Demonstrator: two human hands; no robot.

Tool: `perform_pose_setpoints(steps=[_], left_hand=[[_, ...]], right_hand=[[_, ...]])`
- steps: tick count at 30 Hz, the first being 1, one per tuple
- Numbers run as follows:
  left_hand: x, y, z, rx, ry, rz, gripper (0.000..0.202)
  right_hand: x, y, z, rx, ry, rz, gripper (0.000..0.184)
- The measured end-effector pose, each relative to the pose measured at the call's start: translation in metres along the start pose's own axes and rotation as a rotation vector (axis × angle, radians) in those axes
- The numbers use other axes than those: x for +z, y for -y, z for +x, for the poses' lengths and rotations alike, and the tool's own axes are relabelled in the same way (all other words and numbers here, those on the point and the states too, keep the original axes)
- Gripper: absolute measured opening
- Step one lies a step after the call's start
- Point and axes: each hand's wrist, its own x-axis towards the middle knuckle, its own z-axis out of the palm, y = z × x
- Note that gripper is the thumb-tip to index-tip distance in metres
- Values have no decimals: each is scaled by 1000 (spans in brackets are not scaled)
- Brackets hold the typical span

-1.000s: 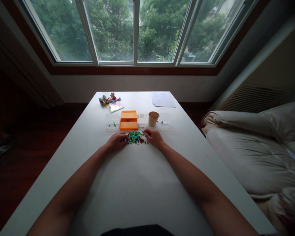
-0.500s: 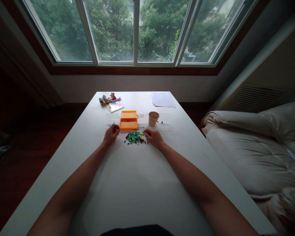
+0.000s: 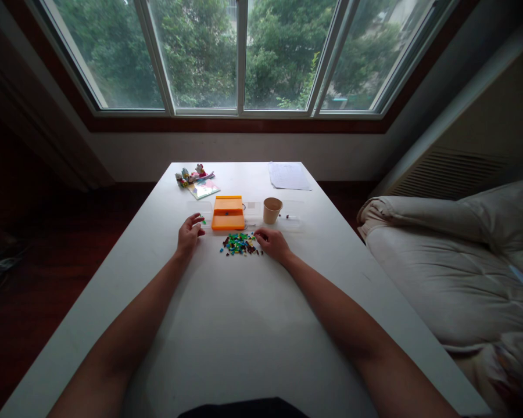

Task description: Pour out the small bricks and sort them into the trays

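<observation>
Over the left clear plastic tray (image 3: 193, 206), my left hand (image 3: 189, 235) has its thumb and fingers apart. A small green piece (image 3: 203, 220) shows right at its fingertips; whether it touches them is hard to see. My right hand (image 3: 273, 244) rests at the right edge of a pile of small building bricks (image 3: 239, 244), green, blue, yellow and dark brown. Its fingers are closed together, and what they hold, if anything, is hidden. Between and beyond the hands lies an open orange box (image 3: 228, 222).
A brown paper cup (image 3: 271, 212) stands by the right clear tray (image 3: 297, 220), which holds a few dark bits. Small figures (image 3: 194, 175) and a light card (image 3: 204, 189) lie at the back left of the white table (image 3: 244, 325). Papers (image 3: 288, 175) lie back right.
My left hand has moved left and slightly away from me, from the orange box's corner to the clear tray, and its fingers have spread. My right hand stays still.
</observation>
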Motion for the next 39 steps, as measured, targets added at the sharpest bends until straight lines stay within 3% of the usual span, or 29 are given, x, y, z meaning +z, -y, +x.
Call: perform_pose_setpoints(steps=[4, 10, 15, 19, 28, 39], left_hand=[[0, -1, -2, -12, 3, 40, 56], [0, 3, -4, 51, 115, 221, 41], [5, 1, -10, 228, 300, 485, 26], [9, -6, -15, 371, 378, 631, 21], [10, -11, -18, 367, 401, 667, 22], [10, -14, -20, 364, 424, 728, 23]], right_hand=[[1, 0, 0, -9, -7, -3, 17], [2, -2, 1, -43, -10, -6, 14], [4, -4, 3, -117, -32, -35, 14], [4, 3, 1, -219, 24, -93, 11], [9, 20, -4, -401, 160, -228, 14], [19, 22, -4, -378, 127, -312, 7]])
